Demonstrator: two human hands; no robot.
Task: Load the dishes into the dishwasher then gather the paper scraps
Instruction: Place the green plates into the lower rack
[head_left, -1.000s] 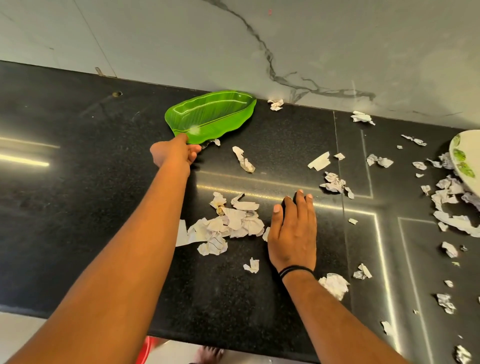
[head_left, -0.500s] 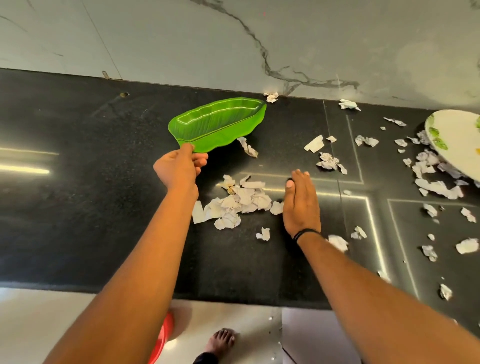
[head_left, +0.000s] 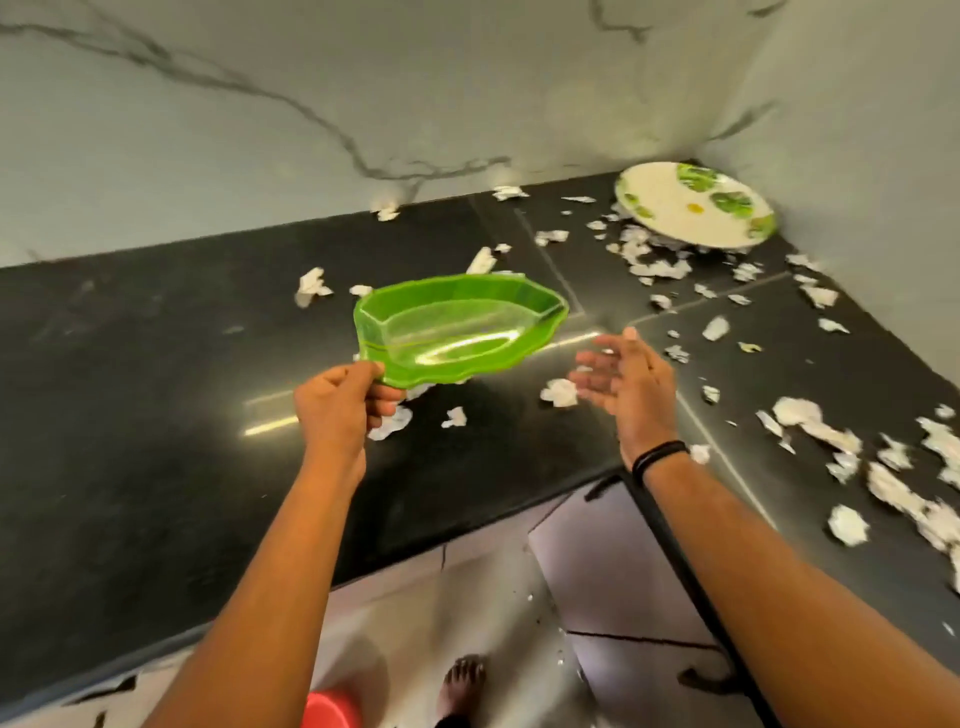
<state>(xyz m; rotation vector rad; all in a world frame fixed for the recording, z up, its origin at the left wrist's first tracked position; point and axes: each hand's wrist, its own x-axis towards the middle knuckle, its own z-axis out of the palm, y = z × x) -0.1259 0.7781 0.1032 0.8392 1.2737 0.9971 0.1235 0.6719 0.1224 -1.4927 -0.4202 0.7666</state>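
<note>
My left hand pinches the near end of a green leaf-shaped plate and holds it lifted above the black countertop. To its right my right hand hovers in the air, fingers spread and relaxed, holding nothing. A round white plate with green leaf prints lies in the far right corner of the counter, resting on paper. White paper scraps are scattered over the counter, thickest at the right and below the white plate.
A marble-patterned wall backs the counter and turns the corner at the right. Below the counter edge are a pale tiled floor, a red object, a bare foot and a black hose.
The green plate has been lifted off the counter and brought toward me. My right hand rose off the counter and opened in the air. The view swung right, bringing the whole white plate into sight.
</note>
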